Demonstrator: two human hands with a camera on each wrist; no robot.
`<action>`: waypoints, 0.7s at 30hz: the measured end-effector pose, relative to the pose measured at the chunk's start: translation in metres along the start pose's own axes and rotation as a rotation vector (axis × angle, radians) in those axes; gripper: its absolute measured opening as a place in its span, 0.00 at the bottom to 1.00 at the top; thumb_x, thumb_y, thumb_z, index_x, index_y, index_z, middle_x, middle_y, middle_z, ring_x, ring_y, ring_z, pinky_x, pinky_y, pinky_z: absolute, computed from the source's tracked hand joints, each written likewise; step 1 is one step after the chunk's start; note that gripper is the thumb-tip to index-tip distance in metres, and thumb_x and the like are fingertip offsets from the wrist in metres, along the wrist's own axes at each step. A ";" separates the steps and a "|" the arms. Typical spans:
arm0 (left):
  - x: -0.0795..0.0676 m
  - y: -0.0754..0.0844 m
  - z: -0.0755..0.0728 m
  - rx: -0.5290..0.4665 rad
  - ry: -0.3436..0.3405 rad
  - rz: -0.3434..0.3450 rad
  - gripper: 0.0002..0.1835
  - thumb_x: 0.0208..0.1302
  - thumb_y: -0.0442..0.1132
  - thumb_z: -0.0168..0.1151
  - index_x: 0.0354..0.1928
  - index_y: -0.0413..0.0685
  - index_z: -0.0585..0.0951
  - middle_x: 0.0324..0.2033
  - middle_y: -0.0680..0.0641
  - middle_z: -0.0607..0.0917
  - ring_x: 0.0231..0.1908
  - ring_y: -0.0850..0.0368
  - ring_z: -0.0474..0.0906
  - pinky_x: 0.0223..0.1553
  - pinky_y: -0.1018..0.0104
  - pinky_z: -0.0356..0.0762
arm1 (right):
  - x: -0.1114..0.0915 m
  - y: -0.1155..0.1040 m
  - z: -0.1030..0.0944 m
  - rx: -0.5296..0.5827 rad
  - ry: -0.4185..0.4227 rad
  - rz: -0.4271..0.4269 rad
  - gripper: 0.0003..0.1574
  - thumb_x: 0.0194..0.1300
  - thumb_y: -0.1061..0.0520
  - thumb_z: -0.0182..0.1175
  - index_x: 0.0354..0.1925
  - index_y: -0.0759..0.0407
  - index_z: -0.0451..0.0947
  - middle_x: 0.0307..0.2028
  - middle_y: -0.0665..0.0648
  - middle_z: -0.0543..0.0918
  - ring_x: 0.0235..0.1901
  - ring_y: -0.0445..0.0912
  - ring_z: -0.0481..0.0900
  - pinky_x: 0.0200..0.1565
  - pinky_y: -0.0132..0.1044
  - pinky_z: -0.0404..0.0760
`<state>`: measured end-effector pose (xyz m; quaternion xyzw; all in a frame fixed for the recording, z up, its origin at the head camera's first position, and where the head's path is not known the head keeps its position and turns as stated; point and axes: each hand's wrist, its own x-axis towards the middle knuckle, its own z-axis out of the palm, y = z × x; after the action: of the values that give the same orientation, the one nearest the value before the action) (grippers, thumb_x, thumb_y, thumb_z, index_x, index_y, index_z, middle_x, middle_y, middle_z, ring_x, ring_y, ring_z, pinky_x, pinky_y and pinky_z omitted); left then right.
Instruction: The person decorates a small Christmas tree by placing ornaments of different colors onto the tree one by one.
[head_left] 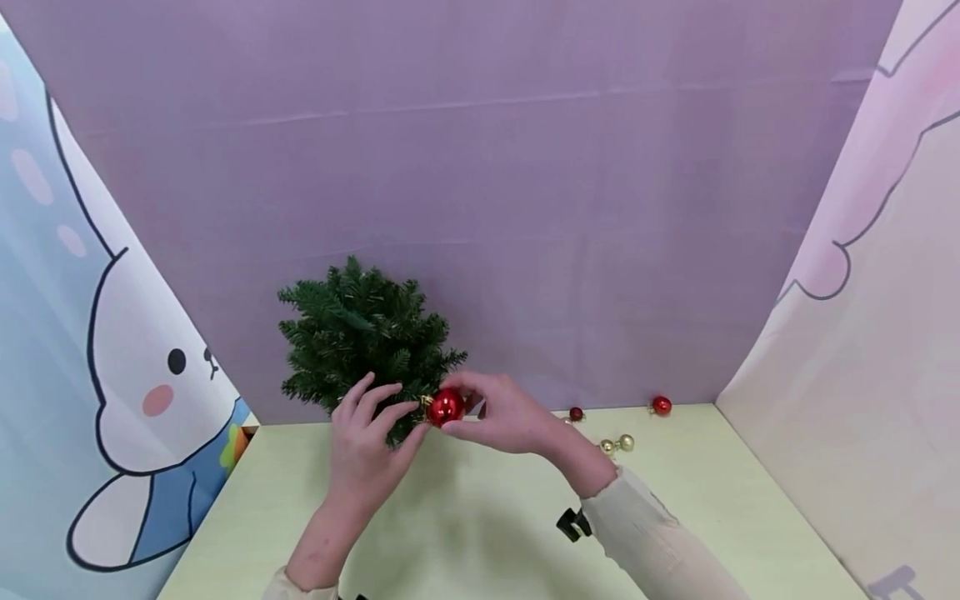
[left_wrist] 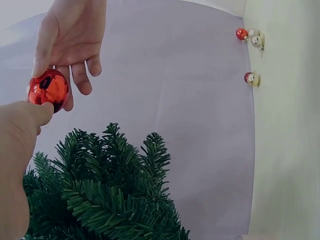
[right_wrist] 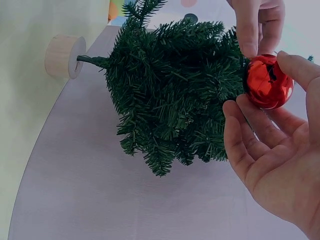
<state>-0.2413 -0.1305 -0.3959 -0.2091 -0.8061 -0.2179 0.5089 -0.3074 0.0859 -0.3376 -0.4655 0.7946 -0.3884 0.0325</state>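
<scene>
In the head view, both hands meet at a shiny red ball point(head_left: 446, 407), held up just in front of the near right edge of a small green tree point(head_left: 363, 337). The right hand point(head_left: 502, 412) grips the ball from the right between thumb and fingers. The left hand point(head_left: 371, 433) pinches with thumb and forefinger at the ball's gold-capped side, its other fingers spread toward the branches. The tree is at the far left of the pale counter point(head_left: 450, 542), before a purple backdrop point(head_left: 480, 183). To the right, near the counter's far edge, lie a small dark red ball point(head_left: 576, 413), two gold balls point(head_left: 626, 442) and, farther right, another red ball point(head_left: 661, 406).

In the left wrist view, the left thumb presses the shiny ball while the right thumb and fingers hold its other side; the branches are close by.

In the right wrist view, the right thumb and fingers are curled about the ball, with left fingertips touching it. The tree's thin trunk point(right_wrist: 92, 60) rises from a round wooden base point(right_wrist: 65, 56).
</scene>
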 end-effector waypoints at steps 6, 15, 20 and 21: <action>0.001 0.001 0.000 0.012 -0.057 0.024 0.12 0.48 0.39 0.77 0.36 0.45 0.88 0.51 0.41 0.81 0.63 0.33 0.65 0.54 0.31 0.61 | -0.004 -0.004 0.000 0.014 -0.009 0.010 0.24 0.64 0.46 0.66 0.57 0.45 0.75 0.39 0.40 0.80 0.38 0.40 0.78 0.35 0.35 0.80; 0.001 0.001 0.002 -0.048 -0.027 0.009 0.07 0.53 0.37 0.74 0.34 0.46 0.89 0.48 0.42 0.83 0.61 0.33 0.66 0.56 0.32 0.59 | -0.008 -0.005 -0.001 0.032 -0.015 0.006 0.25 0.64 0.46 0.66 0.57 0.47 0.75 0.40 0.40 0.80 0.38 0.40 0.78 0.36 0.35 0.80; 0.000 0.001 -0.001 -0.102 0.042 -0.005 0.05 0.58 0.39 0.68 0.32 0.45 0.88 0.41 0.43 0.85 0.56 0.33 0.72 0.59 0.38 0.62 | -0.012 0.001 0.002 0.042 -0.012 0.022 0.26 0.63 0.46 0.66 0.58 0.50 0.75 0.40 0.41 0.80 0.38 0.41 0.78 0.36 0.35 0.80; -0.001 0.002 -0.002 -0.107 0.044 -0.009 0.06 0.58 0.39 0.68 0.32 0.45 0.88 0.39 0.43 0.86 0.55 0.34 0.73 0.59 0.40 0.63 | -0.013 0.002 0.002 0.033 -0.017 0.024 0.27 0.63 0.47 0.66 0.58 0.51 0.75 0.40 0.41 0.80 0.39 0.41 0.78 0.36 0.35 0.80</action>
<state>-0.2384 -0.1302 -0.3953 -0.2274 -0.7829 -0.2676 0.5136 -0.3008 0.0950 -0.3449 -0.4587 0.7932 -0.3973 0.0514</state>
